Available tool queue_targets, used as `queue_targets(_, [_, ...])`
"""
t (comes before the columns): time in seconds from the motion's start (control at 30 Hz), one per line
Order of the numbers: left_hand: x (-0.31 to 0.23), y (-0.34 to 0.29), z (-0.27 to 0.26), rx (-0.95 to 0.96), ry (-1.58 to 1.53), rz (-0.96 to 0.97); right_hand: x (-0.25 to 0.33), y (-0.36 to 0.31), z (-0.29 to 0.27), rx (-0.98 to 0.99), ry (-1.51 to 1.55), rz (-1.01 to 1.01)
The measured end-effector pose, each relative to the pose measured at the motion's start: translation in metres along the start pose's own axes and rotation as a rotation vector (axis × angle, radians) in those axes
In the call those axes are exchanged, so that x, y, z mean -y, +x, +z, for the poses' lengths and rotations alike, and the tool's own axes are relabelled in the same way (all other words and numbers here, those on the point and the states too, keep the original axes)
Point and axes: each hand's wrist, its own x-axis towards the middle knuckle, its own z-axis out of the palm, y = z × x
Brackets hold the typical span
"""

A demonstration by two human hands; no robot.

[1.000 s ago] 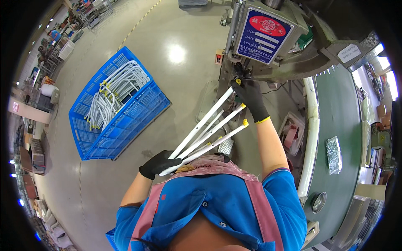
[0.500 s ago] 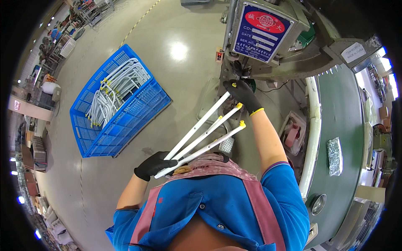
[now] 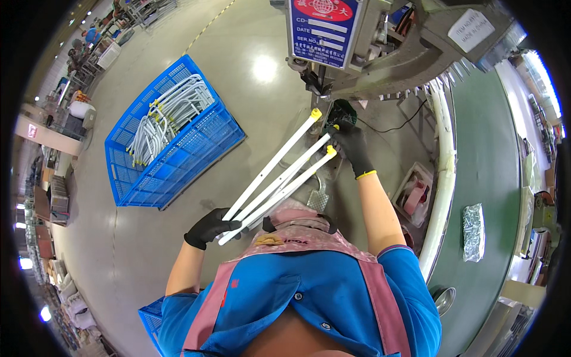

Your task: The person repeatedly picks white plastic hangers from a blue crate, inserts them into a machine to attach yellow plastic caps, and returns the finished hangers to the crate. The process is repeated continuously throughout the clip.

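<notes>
Several long white metal tubes (image 3: 271, 166) with yellow end fittings fan out in front of my apron. My left hand (image 3: 208, 228), in a black glove, is closed around their lower ends. In a matching glove, my right hand (image 3: 351, 144) grips the upper end of a middle tube; my fingers partly hide that end. The yellow tips (image 3: 316, 113) of the outer tubes stand apart from my right hand. Just beyond it is the lower tool of a machine (image 3: 321, 89), and no tube visibly touches that tool.
A blue plastic crate (image 3: 223, 128) holding bent white tubes stands on the floor at left. At right runs a green work surface (image 3: 485, 149) with a clear bag of parts (image 3: 474, 232) and a round metal dish (image 3: 444, 300). A bin (image 3: 414, 193) with pink items sits below it.
The view has shifted, with the machine now further left in it. My right hand has left the left tube's end, which now shows free, and grips a middle tube. My left hand keeps its hold.
</notes>
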Motion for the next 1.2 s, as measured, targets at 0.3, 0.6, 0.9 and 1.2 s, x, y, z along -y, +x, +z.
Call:
queue_targets(0.3, [0.012,0.0,0.014,-0.061,0.041,0.035,0.006,0.006,-0.003,-0.036,-0.047,-0.074])
queue_targets(0.6, [0.011,-0.003,0.019,-0.119,0.033,0.064,0.014,-0.001,-0.003,-0.01,-0.039,-0.048])
queue_targets(0.9, [0.008,-0.005,0.027,-0.1,-0.021,0.113,0.0,0.004,0.001,-0.074,-0.162,-0.126])
queue_targets(1.2, [-0.011,-0.028,0.048,-0.175,-0.064,0.133,0.032,0.012,-0.002,-0.088,-0.019,-0.271])
